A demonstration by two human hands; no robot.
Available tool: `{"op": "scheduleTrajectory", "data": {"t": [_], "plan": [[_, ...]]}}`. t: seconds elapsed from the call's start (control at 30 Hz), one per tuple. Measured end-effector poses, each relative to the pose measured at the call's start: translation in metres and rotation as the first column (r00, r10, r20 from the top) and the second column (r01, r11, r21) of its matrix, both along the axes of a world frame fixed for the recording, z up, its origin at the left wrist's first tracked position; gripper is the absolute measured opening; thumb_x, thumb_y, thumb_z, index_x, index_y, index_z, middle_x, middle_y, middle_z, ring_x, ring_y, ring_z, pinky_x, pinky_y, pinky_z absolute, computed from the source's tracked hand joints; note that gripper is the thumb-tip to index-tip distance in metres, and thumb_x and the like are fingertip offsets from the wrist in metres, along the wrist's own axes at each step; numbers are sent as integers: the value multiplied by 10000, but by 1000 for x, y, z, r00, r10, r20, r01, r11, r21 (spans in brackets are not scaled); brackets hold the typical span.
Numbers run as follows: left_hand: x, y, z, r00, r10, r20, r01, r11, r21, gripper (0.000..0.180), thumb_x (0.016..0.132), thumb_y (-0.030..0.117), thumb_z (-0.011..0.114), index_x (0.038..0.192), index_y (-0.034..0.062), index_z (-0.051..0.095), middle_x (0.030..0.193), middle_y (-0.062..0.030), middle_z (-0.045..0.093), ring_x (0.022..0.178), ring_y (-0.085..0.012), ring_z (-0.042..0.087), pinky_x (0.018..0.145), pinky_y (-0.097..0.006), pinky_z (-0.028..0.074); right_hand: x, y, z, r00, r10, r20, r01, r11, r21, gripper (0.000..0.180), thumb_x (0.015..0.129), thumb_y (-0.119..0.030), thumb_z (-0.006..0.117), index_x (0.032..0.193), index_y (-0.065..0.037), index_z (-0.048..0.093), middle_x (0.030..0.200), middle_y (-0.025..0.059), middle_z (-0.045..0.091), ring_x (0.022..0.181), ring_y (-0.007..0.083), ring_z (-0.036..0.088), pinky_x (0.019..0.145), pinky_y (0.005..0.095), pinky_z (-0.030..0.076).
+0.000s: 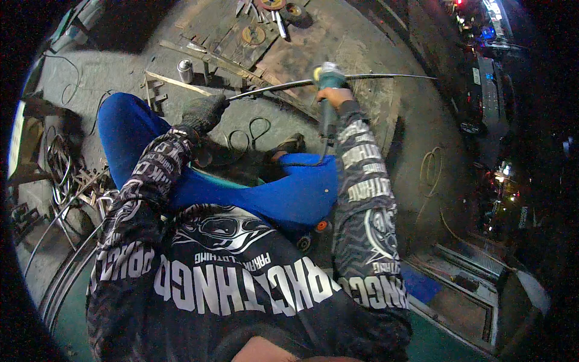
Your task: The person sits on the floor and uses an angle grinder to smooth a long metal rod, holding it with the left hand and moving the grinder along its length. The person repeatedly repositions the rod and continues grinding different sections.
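My left hand (205,113), in a dark work glove, grips the near end of a long thin curved metal rod (374,76) that runs to the right above a worn wooden work board (289,60). My bare right hand (333,95) holds a teal angle grinder (329,76), whose head sits on the rod near its middle. A black power cord hangs from the grinder toward my blue trousers. I sit low, knees up, wearing a black patterned long-sleeved shirt.
A small silver can (185,70) stands on the concrete floor beside flat metal strips (175,83). Grinding discs (253,34) lie on the board. Bent metal rings and scraps (60,175) pile up at left. Loose cable (429,169) coils at right.
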State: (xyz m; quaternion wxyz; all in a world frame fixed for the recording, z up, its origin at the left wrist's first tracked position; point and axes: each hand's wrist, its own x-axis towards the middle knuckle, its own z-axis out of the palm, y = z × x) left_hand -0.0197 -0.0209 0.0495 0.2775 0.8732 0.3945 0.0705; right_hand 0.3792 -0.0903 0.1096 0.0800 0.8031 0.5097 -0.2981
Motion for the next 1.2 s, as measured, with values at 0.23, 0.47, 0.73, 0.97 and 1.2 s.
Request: {"op": "scheduleTrajectory", "data": {"t": [0.23,0.47,0.73,0.97,1.2], "plan": [[-10,-18,15,992,124,-21,-125,962,-241,303,958,344,406,1034,136,613,880,-186,642,791,-376,622,685,-485,469,-156,-30,-1,892,-435,-127,451,878,160,693,481,-396,819,916,117,652,1051,255,644,999,338,630,844,364,504],[-5,-12,-11,999,39,31,-40,998,45,171,904,233,508,1001,120,593,829,-168,624,814,-368,617,653,-475,471,-202,-32,33,895,-412,-172,434,893,117,709,473,-365,840,964,109,647,1069,263,635,1002,351,630,851,378,512],[1,-3,-16,996,92,-15,-93,995,-22,224,901,262,521,1087,180,615,944,-150,650,865,-354,625,712,-461,482,-123,-23,1,892,-444,-87,452,873,184,614,492,-389,816,853,87,674,992,250,659,922,298,654,795,356,520],[12,9,-16,993,80,-81,-85,994,-70,174,893,237,522,1033,205,621,906,-128,658,827,-344,628,679,-461,483,19,-10,-21,990,-89,106,93,995,-43,419,697,-425,660,1048,-196,685,1055,136,669,927,290,659,830,386,515],[23,19,-12,998,18,-55,-14,996,84,154,891,228,522,980,133,604,878,-147,640,866,-356,615,718,-450,469,136,-2,-12,927,321,193,-302,946,-118,283,889,-268,462,1102,-325,639,1125,74,648,1027,287,620,874,380,484]]}}
